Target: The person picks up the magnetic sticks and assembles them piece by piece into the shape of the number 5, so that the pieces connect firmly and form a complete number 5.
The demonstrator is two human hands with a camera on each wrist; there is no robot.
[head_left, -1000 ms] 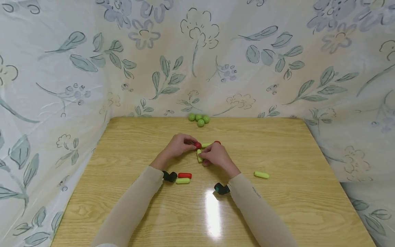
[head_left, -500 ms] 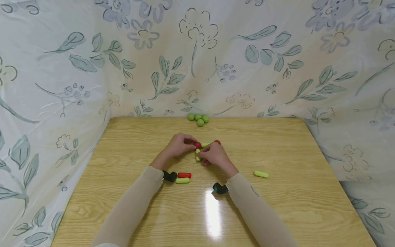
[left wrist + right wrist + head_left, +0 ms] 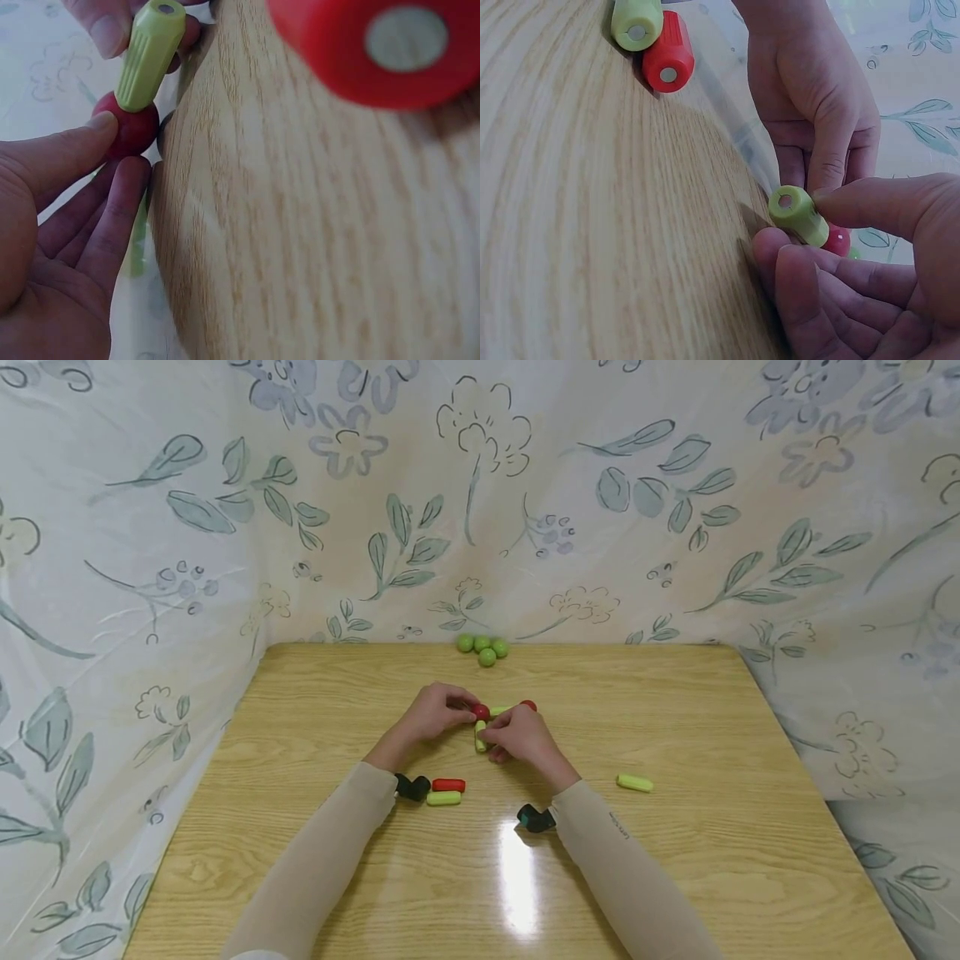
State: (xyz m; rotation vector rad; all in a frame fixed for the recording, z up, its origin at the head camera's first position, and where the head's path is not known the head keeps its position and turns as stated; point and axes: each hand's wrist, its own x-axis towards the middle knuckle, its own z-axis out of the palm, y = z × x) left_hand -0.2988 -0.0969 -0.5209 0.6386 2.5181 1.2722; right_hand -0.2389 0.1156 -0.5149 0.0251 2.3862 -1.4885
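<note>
My left hand [image 3: 437, 712] pinches a shiny red ball [image 3: 135, 133] between thumb and fingertips. With thumb and fingers, my right hand [image 3: 523, 735] holds a yellow-green magnetic rod [image 3: 154, 54], ribbed and with a metal disc in its end. The rod's far end meets the red ball and its near end points toward my body. Another yellow-green rod [image 3: 498, 711] runs rightward from the same ball to a second red ball [image 3: 529, 705]. My right hand partly covers that rod and the second ball in the head view.
A red rod [image 3: 448, 785] and a yellow-green rod [image 3: 444, 798] lie side by side near my left wrist. One more yellow-green rod [image 3: 634, 783] lies to the right. Several green balls [image 3: 487, 657] sit at the table's back edge, before a floral curtain [image 3: 480, 510].
My right hand has shifted slightly left with its rod, bringing the rod more in line under the red ball. The left hand has kept its hold there. Little differs over the last half second.
</note>
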